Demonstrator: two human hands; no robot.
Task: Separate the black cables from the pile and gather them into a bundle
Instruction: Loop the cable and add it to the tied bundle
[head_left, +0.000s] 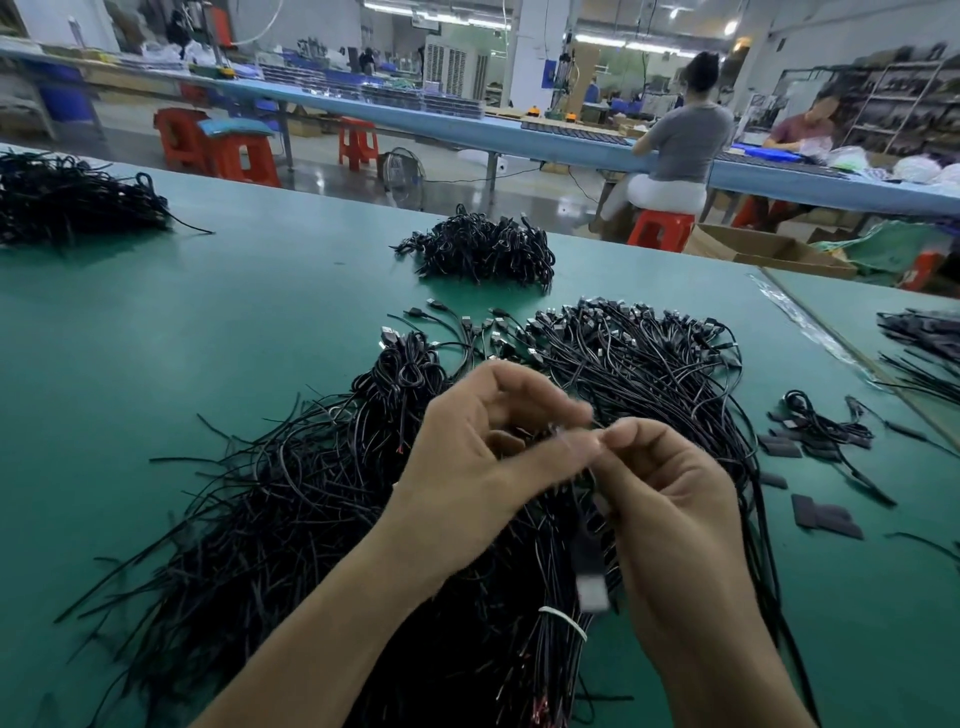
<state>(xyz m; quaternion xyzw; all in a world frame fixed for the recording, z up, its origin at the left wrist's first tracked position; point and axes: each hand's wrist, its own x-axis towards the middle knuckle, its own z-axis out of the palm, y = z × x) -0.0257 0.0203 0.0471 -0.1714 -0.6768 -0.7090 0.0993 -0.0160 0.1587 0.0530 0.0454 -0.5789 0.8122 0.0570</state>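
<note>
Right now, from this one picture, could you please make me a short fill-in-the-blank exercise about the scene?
1. The table has a ____ top.
2. The left hand and the right hand pinch one cable above a pile of ____ cables.
3. A ____ tie binds some cables below the right wrist.

Missing words: green; black; white.

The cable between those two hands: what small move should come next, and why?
Probably lift the cable clear of the pile. The left hand and right hand both pinch it, and its plug hangs right above the tangled strands.
</note>
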